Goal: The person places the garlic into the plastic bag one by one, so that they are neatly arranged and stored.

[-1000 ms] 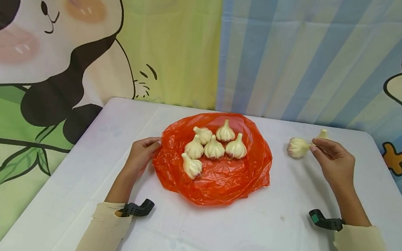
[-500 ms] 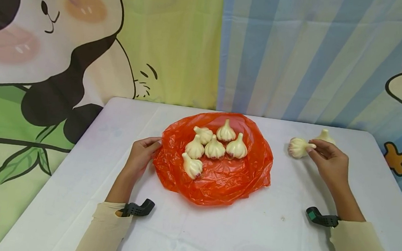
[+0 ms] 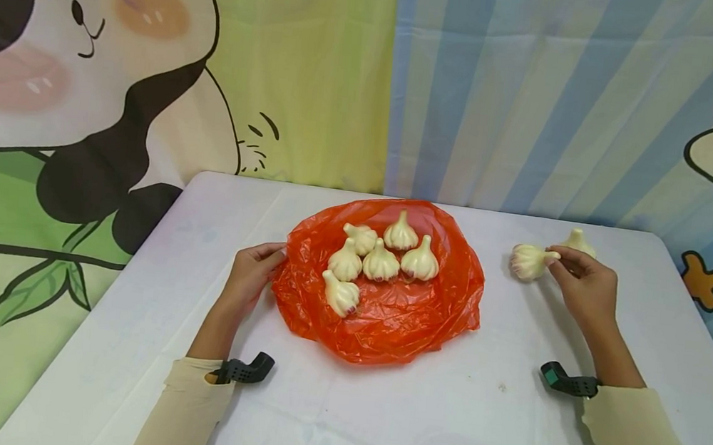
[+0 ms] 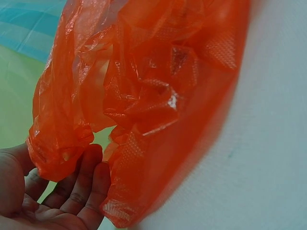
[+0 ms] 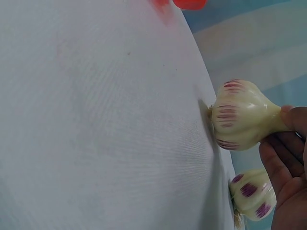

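My left hand pinches the left rim of a red plastic bag, which lies spread wide in the middle of the table. In the left wrist view its crinkled side hangs between thumb and fingers. Several garlic bulbs sit together inside the bag, toward its back and left. At the right, my right hand pinches the stem of a garlic bulb between thumb and fingertips. Another garlic bulb stands just behind that hand, partly hidden by it; its purple-marked base shows in the right wrist view.
A white cloth covers the table. Behind it hangs a printed curtain with a panda on the left and stripes on the right. Each wrist wears a black camera mount.
My right hand has shifted slightly left, onto the stem of the nearer garlic bulb, uncovering more of the one behind. The left hand and the bag have stayed put.
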`<action>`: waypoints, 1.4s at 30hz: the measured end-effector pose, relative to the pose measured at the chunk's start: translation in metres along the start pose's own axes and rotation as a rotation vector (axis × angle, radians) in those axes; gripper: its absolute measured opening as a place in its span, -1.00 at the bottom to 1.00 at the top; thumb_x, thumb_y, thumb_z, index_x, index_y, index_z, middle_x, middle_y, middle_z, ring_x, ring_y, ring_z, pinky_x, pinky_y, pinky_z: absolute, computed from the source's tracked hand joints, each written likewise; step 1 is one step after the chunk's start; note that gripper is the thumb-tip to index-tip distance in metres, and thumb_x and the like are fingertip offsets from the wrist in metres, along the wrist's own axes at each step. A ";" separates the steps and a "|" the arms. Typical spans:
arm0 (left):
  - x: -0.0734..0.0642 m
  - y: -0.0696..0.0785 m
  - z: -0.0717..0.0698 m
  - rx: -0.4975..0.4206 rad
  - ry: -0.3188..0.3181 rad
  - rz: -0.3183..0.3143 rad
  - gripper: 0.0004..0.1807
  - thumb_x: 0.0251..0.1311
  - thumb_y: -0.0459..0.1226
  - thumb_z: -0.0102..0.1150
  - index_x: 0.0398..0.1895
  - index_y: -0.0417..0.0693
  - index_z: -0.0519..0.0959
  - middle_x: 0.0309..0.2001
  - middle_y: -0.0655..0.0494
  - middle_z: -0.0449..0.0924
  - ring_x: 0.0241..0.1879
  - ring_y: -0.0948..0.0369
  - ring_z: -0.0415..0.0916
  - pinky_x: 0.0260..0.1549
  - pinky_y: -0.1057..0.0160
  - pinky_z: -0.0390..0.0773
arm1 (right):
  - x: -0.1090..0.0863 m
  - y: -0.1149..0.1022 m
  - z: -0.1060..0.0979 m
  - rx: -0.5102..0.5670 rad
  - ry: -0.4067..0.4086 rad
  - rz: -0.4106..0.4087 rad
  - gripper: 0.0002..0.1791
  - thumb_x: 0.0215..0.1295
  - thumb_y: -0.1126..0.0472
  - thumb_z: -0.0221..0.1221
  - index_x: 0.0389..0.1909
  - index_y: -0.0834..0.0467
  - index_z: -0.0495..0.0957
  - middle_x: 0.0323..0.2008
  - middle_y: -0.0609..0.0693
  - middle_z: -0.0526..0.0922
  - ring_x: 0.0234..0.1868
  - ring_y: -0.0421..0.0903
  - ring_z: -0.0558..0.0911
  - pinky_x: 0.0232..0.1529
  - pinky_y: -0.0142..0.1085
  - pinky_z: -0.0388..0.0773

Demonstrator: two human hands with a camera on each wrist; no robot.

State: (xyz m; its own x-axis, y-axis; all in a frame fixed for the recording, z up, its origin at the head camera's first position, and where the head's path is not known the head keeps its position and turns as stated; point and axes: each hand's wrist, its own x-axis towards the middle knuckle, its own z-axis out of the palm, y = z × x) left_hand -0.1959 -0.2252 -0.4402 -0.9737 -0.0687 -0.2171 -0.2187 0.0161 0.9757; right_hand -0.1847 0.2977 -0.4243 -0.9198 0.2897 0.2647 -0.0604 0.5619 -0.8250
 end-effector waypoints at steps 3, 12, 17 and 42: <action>0.000 0.000 0.000 0.011 -0.001 0.004 -0.65 0.36 -0.23 0.14 0.09 -0.27 0.58 -0.11 0.01 0.59 -0.23 0.24 0.55 -0.22 0.37 0.60 | 0.000 -0.002 -0.001 0.006 -0.002 -0.010 -0.63 0.30 0.16 0.27 0.02 0.31 0.62 -0.22 -0.41 0.63 -0.20 -0.52 0.54 -0.24 -0.69 0.45; -0.001 0.001 0.001 0.014 0.004 0.003 -0.65 0.37 -0.22 0.13 0.09 -0.28 0.58 -0.07 -0.03 0.58 -0.20 0.22 0.54 -0.19 0.37 0.60 | -0.001 -0.013 -0.002 0.025 -0.022 -0.057 -0.67 0.32 0.23 0.24 0.02 0.33 0.62 -0.17 -0.28 0.67 -0.15 -0.49 0.56 -0.19 -0.67 0.46; -0.001 0.000 0.000 0.005 0.002 0.005 -0.65 0.36 -0.23 0.13 0.08 -0.29 0.58 -0.08 -0.02 0.58 -0.21 0.23 0.54 -0.20 0.37 0.60 | 0.000 -0.022 -0.003 0.037 -0.019 -0.096 -0.68 0.31 0.24 0.24 0.01 0.32 0.62 -0.17 -0.30 0.66 -0.13 -0.46 0.57 -0.16 -0.66 0.46; 0.000 0.001 -0.002 0.010 0.000 -0.005 -0.64 0.36 -0.21 0.15 0.11 -0.25 0.57 -0.05 -0.01 0.57 -0.20 0.22 0.53 -0.18 0.37 0.59 | -0.002 -0.077 -0.004 -0.037 -0.157 -0.320 -0.76 0.29 0.35 0.23 -0.04 0.28 0.65 -0.13 0.01 0.68 -0.15 -0.44 0.57 -0.15 -0.65 0.45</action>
State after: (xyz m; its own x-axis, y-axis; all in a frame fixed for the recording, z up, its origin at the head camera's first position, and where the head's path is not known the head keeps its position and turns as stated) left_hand -0.1957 -0.2267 -0.4388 -0.9726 -0.0686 -0.2220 -0.2242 0.0254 0.9742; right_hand -0.1765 0.2564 -0.3592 -0.9052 -0.0264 0.4241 -0.3434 0.6333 -0.6936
